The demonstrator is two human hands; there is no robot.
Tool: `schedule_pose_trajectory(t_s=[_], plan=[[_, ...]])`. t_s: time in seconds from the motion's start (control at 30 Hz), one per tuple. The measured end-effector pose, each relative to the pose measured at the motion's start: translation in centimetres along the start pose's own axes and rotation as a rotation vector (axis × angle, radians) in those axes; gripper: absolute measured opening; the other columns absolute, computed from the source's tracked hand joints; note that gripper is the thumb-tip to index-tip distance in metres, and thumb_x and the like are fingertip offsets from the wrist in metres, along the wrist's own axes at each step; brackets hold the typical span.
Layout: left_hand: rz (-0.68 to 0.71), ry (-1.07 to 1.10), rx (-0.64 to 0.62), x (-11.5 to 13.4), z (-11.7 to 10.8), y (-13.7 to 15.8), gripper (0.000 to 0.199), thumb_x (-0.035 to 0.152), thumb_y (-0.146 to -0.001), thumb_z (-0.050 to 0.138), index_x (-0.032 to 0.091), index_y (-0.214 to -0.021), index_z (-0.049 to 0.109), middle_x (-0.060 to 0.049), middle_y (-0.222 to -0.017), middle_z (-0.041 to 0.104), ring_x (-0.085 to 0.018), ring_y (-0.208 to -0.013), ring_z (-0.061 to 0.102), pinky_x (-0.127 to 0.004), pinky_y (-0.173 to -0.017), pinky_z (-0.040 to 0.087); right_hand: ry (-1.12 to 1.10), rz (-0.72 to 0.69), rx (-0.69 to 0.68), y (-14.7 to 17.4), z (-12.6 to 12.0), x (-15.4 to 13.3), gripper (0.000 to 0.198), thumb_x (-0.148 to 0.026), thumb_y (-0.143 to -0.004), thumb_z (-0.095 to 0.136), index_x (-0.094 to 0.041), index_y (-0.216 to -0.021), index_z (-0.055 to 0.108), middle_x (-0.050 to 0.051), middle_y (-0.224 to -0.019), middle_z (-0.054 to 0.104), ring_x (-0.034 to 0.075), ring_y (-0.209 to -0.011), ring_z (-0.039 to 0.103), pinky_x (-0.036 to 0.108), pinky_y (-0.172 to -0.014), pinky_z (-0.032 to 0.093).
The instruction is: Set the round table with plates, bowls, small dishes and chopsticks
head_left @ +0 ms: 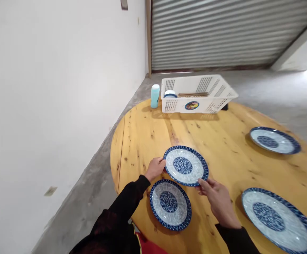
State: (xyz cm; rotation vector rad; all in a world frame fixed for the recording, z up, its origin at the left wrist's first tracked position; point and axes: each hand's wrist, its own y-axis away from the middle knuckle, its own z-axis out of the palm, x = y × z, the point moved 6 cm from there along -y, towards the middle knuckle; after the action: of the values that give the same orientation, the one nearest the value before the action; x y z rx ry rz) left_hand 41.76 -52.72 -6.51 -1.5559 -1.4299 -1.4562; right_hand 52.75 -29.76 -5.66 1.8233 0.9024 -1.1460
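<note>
Between my two hands is a blue-and-white plate [185, 165], patterned side up, with a dark blue rim and a speckled blue centre. My left hand [155, 168] pinches its left edge. My right hand [216, 199] grips the lower right edge, thumb on top and fingers underneath. Just below it, nearer to me, a matching plate [170, 204] lies on the wooden table; the held plate partly overlaps its far side in view. Two more such plates rest to the right, one close by [275, 220] and one farther off [275, 140].
At the table's [148, 130] far side stands a white plastic basket [178, 107] holding brown sticks [192, 94] and a white-and-blue item [170, 94]. A light blue bottle [154, 97] is left of it. A white wall [63, 88] runs along the left; a metal shutter [211, 35] is behind.
</note>
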Motion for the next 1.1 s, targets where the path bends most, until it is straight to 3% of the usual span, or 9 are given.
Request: schedule_pose_trajectory(t_s=[0.13,0.23,0.4,0.5,0.67,0.77,0.9,1.1], plan=[[0.049,0.072,-0.149,-0.1,-2.8,3.8,0.027,0.042,-0.088,0.054,0.019,-0.072,0.054,0.002,-0.059,0.055,-0.015,-0.055,0.058,-0.024,-0.054,0.045,0.017,0.039,0.072,6.3,1.8,-2.0,0.042,-0.059,-0.065,0.07,-0.018,-0.069,0.069,0.01,-0.069,0.072,0.024,-0.06,0.068,0.03,-0.051,0.052],[0.095,0.051,-0.23,-1.2,-7.1,6.9,0.028,0.043,-0.088,0.053,0.019,-0.075,0.057,0.002,-0.06,0.054,-0.013,-0.054,0.053,-0.023,-0.053,0.042,0.017,0.066,0.112,10.8,5.8,-2.3,0.041,-0.06,-0.066,0.069,-0.02,-0.065,0.064,0.008,-0.063,0.068,0.023,-0.058,0.066,0.029,-0.049,0.049],[0.132,-0.155,-0.161,-5.6,-17.9,10.3,0.029,0.039,-0.087,0.052,0.021,-0.066,0.043,0.003,-0.061,0.046,-0.011,-0.058,0.042,-0.023,-0.056,0.033,-0.073,0.171,0.115,16.6,16.8,-1.9,0.04,-0.059,-0.064,0.069,-0.022,-0.06,0.054,0.003,-0.058,0.061,0.02,-0.054,0.061,0.028,-0.047,0.045],[0.109,-0.214,-0.125,-9.0,-24.4,11.6,0.029,0.039,-0.087,0.049,0.022,-0.066,0.038,0.004,-0.06,0.044,-0.012,-0.059,0.042,-0.023,-0.057,0.032,-0.135,0.205,0.073,18.7,24.0,-2.4,0.037,-0.057,-0.065,0.066,-0.022,-0.063,0.056,0.003,-0.059,0.061,0.02,-0.054,0.061,0.028,-0.047,0.044],[0.003,-0.177,-0.116,-13.4,-32.3,12.4,0.035,0.047,-0.089,0.048,0.023,-0.067,0.034,0.005,-0.06,0.041,-0.012,-0.058,0.045,-0.021,-0.055,0.035,-0.197,0.265,0.015,20.1,32.9,-3.2,0.036,-0.054,-0.063,0.062,-0.019,-0.069,0.062,0.005,-0.061,0.064,0.019,-0.052,0.059,0.027,-0.045,0.042],[0.043,-0.205,-0.067,-14.2,-34.8,11.8,0.037,0.047,-0.09,0.049,0.023,-0.066,0.032,0.005,-0.061,0.038,-0.011,-0.06,0.041,-0.021,-0.056,0.034,-0.195,0.269,0.003,19.6,35.6,-3.6,0.035,-0.054,-0.061,0.061,-0.019,-0.067,0.061,0.004,-0.059,0.062,0.019,-0.05,0.058,0.027,-0.043,0.041],[0.072,-0.205,-0.059,-14.5,-36.1,9.6,0.036,0.045,-0.091,0.048,0.023,-0.067,0.032,0.005,-0.062,0.037,-0.011,-0.061,0.038,-0.021,-0.057,0.033,-0.155,0.251,0.037,17.5,37.1,-3.9,0.035,-0.054,-0.062,0.06,-0.019,-0.068,0.062,0.003,-0.059,0.062,0.018,-0.051,0.059,0.026,-0.043,0.042],[0.077,-0.236,-0.106,-13.4,-37.0,2.6,0.036,0.042,-0.092,0.046,0.023,-0.066,0.031,0.005,-0.063,0.034,-0.011,-0.062,0.037,-0.022,-0.059,0.032,-0.211,0.232,0.088,11.8,39.2,-4.2,0.036,-0.055,-0.068,0.062,-0.019,-0.072,0.064,0.004,-0.066,0.066,0.017,-0.055,0.059,0.026,-0.048,0.044]])
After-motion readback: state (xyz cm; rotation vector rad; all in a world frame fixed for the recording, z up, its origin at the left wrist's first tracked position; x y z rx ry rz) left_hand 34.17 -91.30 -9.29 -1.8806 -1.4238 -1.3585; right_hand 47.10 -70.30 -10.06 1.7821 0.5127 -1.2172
